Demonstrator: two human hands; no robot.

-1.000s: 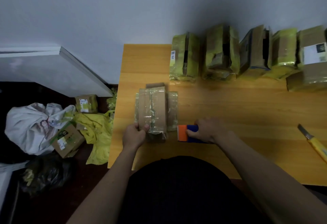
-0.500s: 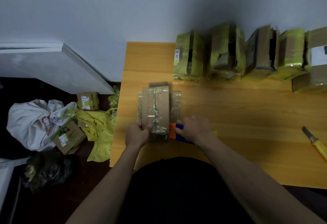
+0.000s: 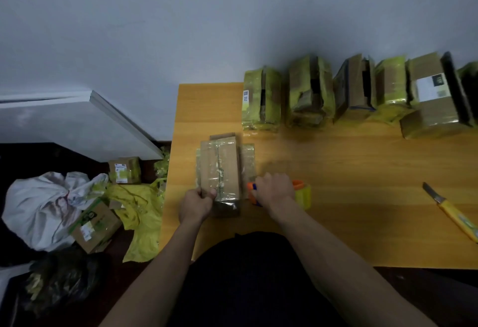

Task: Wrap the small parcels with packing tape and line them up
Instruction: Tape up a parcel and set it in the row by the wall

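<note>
On a wooden table (image 3: 336,171), left hand (image 3: 195,204) gripping a taped cardboard parcel (image 3: 219,171), right hand (image 3: 274,192) clutching a tape dispenser (image 3: 301,193), wrapped parcels (image 3: 310,94) lining the wall.

You are wearing the only camera on your head, and it is looking forward and steeply down over your own dark lap and forearms. It is sitting close above the near edge of the tabletop (image 3: 336,171), which is filling the right and centre of the wide-angle view. The far wall is taking up the whole upper part. The lens is also catching the floor to your left, below the tabletop's left edge. There being one view, nothing is shared between cameras.
</note>
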